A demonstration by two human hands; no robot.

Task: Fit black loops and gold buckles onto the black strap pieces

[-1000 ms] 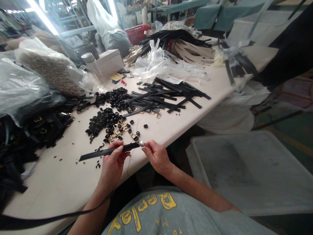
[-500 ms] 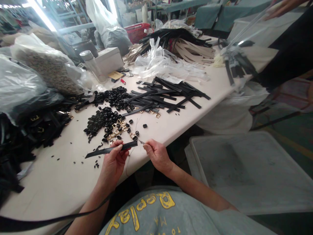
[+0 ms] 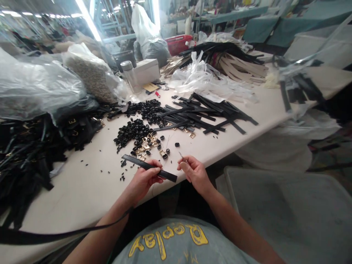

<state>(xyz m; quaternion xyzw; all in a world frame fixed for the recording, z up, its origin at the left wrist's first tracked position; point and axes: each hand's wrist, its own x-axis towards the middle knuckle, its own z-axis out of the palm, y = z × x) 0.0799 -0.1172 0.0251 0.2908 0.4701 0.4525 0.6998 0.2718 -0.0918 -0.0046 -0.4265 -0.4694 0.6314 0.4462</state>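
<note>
- A clear, lidded bottle (image 3: 132, 80) stands beside a white box (image 3: 148, 71) on the desk (image 3: 85, 192).
- A red container (image 3: 178, 45) sits near a bulging plastic bag (image 3: 154, 47).

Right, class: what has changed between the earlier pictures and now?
The black strip in the left hand has swung, its right end now nearer the person. The thin tool in the right hand has drawn away from that end. Both remain held; the loose black strips look unchanged.

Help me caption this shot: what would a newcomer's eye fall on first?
Probably the left hand holding a black strip and the right hand a thin tool, front and centre over the table. Gold buckles glint beyond, beside heaped black loops. Farther back lies a tangled white plastic pile.
</note>
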